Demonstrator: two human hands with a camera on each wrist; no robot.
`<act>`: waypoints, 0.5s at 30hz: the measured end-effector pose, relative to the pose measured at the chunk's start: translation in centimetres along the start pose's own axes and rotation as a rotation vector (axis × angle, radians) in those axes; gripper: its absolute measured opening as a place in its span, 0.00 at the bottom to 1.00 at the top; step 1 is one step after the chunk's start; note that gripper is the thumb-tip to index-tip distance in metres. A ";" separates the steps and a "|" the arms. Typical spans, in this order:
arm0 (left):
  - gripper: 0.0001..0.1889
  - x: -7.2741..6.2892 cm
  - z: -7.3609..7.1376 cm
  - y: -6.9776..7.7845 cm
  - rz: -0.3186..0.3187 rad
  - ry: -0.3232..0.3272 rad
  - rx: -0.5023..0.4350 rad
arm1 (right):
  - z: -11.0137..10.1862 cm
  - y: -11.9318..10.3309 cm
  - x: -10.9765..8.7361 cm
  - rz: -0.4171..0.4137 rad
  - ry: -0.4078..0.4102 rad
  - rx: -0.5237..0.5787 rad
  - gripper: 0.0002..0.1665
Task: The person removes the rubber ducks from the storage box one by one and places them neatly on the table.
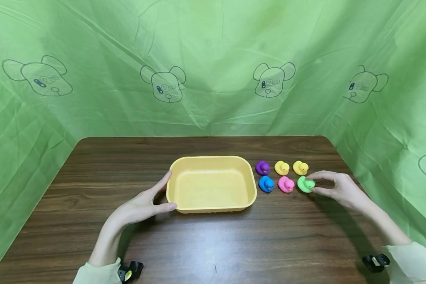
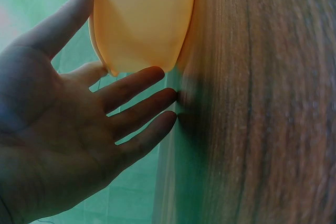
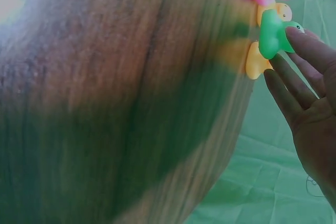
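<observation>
A yellow plastic basin (image 1: 213, 208) stands on the wooden table. My left hand (image 1: 142, 206) is at its left end, fingers spread, with the thumb and index fingertips against the rim. In the left wrist view the other fingers of the left hand (image 2: 79, 114) extend straight below the basin's end wall (image 2: 142, 30). My right hand (image 1: 342, 190) pinches a green rubber duck (image 1: 304, 184) between thumb and index finger, in line with the front row of ducks. The right wrist view shows the thumb over the head of the green duck (image 3: 270, 35).
Beside the green duck sit a pink duck (image 1: 286, 184) and a blue duck (image 1: 266, 184). Behind are a purple duck (image 1: 262, 168) and two yellow ducks, one in the middle (image 1: 281, 168), one at right (image 1: 300, 167). Green cloth (image 1: 213, 114) hangs round the table (image 1: 213, 244).
</observation>
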State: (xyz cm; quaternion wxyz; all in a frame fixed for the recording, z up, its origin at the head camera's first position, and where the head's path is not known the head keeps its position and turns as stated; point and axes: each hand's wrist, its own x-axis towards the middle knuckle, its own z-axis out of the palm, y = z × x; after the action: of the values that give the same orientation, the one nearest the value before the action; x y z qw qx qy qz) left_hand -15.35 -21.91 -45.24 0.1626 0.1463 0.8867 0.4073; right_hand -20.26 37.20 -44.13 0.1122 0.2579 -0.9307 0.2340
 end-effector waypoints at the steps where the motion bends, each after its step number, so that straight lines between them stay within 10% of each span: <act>1: 0.54 0.0 0.0 0.0 0.001 0.000 0.000 | 0.1 0.1 -0.1 -0.002 0.001 0.003 0.25; 15: 0.54 0.0 0.0 0.2 0.000 0.002 -0.002 | 1.0 1.3 -0.2 -0.009 0.020 0.015 0.25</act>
State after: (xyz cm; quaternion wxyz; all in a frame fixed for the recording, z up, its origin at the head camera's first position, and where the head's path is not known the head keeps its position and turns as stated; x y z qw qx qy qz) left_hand -15.30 -21.82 -45.12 0.1619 0.1456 0.8865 0.4083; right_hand -20.86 37.75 -45.53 0.1206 0.2607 -0.9265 0.2430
